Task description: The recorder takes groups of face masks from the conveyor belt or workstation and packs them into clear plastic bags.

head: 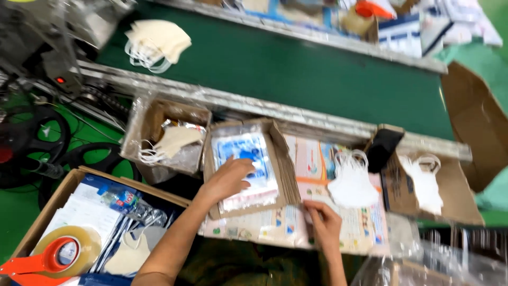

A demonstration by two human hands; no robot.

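Hands work at one shallow cardboard tray (283, 175): the left hand (228, 180) lies flat and open on the stack of blue-printed packets (244, 159) inside it, the right hand (324, 222) pinches printed sheets (317, 212) just beside it.

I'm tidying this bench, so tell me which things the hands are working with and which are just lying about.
In hand:
left hand on the packet stack in its tray
right hand on the printed sheets

Lying about:
white masks
tape dispenser
masks on belt
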